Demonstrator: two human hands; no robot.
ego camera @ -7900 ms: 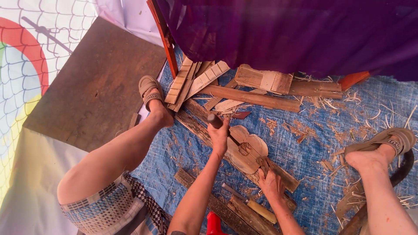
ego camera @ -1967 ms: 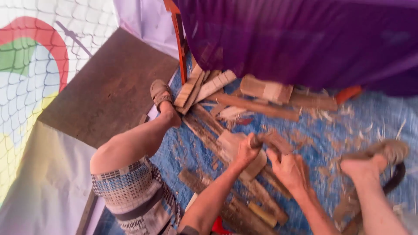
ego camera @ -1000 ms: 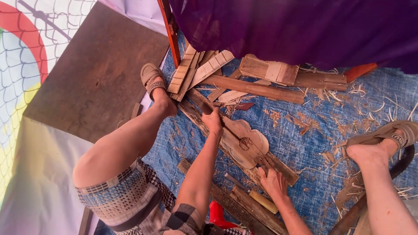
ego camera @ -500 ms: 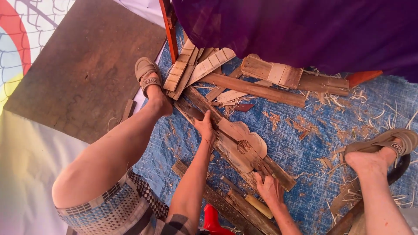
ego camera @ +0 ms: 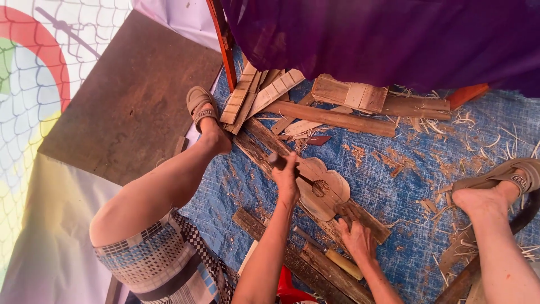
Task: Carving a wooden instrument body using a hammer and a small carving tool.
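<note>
I watched from the head camera; compared with half a second earlier, the left hand (ego camera: 286,175) had closed higher on the dark-handled carving tool (ego camera: 277,161), its tip lying across the pale, curved, flat-carved wooden piece (ego camera: 322,188), where earlier that hand sat lower and nearer the piece; I judged a fresh stroke was being set up; the grip there was pressed together round the handle; the right hand (ego camera: 356,239) lay on the near end of the long rough brown plank (ego camera: 360,214) under the carving, fingers curled over its edge, pinning it; the carved piece sat mid-scene on that plank, on the blue woven tarpaulin (ego camera: 405,186) covering the floor; its surface looked smooth and light against the splintery plank; pale curly shavings (ego camera: 467,121) littered the right side; slatted scrap boards (ego camera: 264,95) lay piled at the far side; a yellow-handled chisel (ego camera: 332,256) rested near the right hand, untouched.
</note>
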